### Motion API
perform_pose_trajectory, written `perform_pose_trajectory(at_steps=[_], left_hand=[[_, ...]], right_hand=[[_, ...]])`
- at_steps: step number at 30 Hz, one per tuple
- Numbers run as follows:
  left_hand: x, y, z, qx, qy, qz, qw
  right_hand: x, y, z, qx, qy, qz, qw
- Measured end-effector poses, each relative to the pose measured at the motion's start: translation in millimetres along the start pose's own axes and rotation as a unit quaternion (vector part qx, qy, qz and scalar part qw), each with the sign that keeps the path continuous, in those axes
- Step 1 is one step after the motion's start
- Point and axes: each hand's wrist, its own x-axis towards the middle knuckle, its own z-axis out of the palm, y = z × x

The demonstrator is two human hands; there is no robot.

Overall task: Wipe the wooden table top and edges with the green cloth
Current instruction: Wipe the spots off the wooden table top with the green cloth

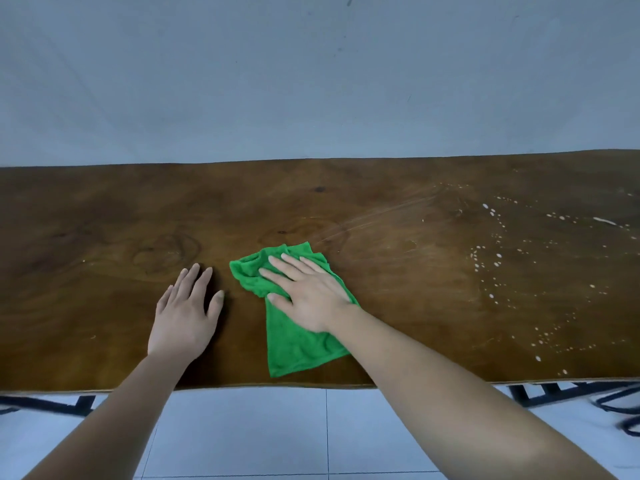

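My right hand (308, 299) lies spread flat on the cloth (298, 341); left hand (185, 313) spread on the tabletop (104, 220).
Cloth looks soft, light, bunching easily; I judge palm pressure at its middle beats pinching.

a plain grey-blue wall (311, 74) fills the far half of the view, marked with a few small dark scuffs toward its upper right. at the near edge lies a floor of pale tiles (363, 434) with thin grout lines. black metal frame bars (554, 393) show at the near right and more at the near left (52, 405). a dark cable (623, 415) curls over the tiles at the far right corner.
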Motion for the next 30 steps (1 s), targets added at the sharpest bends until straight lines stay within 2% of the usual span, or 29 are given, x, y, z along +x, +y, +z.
perform_pose_trajectory(at_steps=[4, 9, 19, 25, 30], left_hand=[[-6.1, 22.3, 1.2, -0.001, -0.011, -0.013, 1.000], [-16.1, 94.0, 17.2, 0.001, -0.019, -0.016, 1.000], [-10.1, 219.9, 51.8, 0.004, -0.017, 0.023, 1.000], [-12.3, 238.1, 60.2, 0.004, -0.012, 0.027, 1.000], [-12.2, 235.8, 61.4, 0.005, -0.005, 0.032, 0.999]], right_hand=[[-6.0, 80.4, -24.8, 0.004, 0.011, 0.060, 0.998], [-43.6, 201.1, -57.4, -0.003, 0.033, 0.132, 0.991], [-181.6, 402.1, -102.5, -0.007, 0.068, 0.294, 0.953], [-238.1, 447.4, -104.3, -0.005, 0.079, 0.377, 0.923], [-230.8, 414.5, -94.2, -0.017, 0.064, 0.408, 0.910]])
